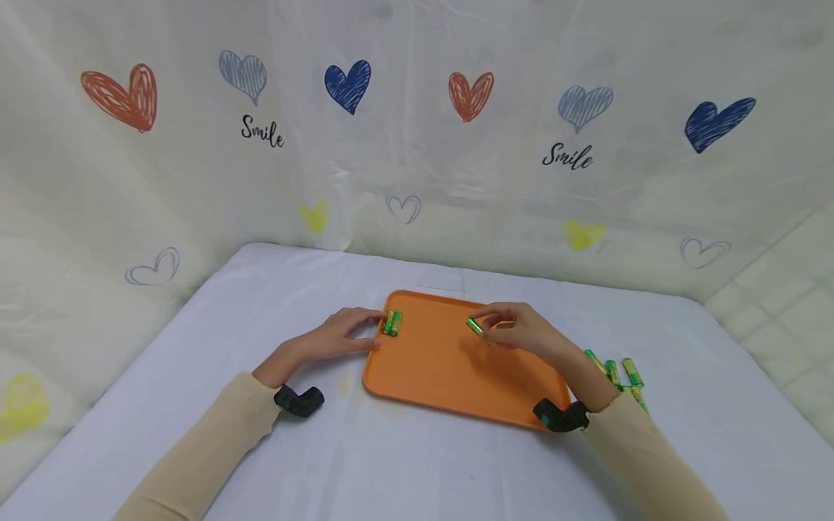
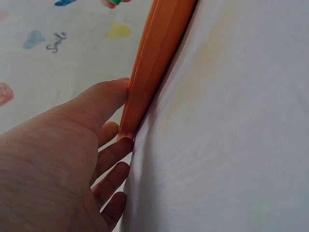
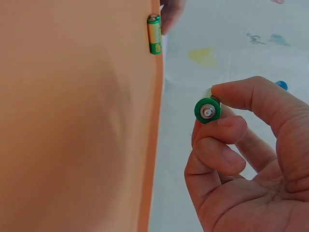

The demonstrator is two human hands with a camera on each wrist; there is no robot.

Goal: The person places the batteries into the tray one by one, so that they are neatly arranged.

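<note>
The right hand (image 1: 526,331) holds one battery (image 3: 207,111) in a pinch between the thumb and fingers. It is up over the orange tray (image 1: 423,373), a bit right of the middle, and tilted. The left hand (image 1: 342,333) holds no battery. Its thumb and first finger are spread wide, and they touch the left edge of the tray. Just beside those fingers, two batteries (image 1: 396,323) lie side by side inside the tray. More batteries (image 1: 631,372) lie on the white surface (image 1: 391,470), past the tray's right side and near the right arm.

The step looks like bringing the held battery into the tray. To do it well, I think the pinch should be firm but soft. Turn the battery so it points the same way as the pair, come down slowly, and let go only when it lies flat. It could roll or bump the two. The left hand should keep the tray from sliding.

Now count. There is one tray. Two batteries lie in it and one is in the right hand. I can see at least four on the surface; the arm may hide more. There are two black straps (image 1: 300,402), one on each wrist. On the wall (image 1: 417,163) I count two red hearts (image 1: 471,96) and two dark blue hearts (image 1: 348,87).
</note>
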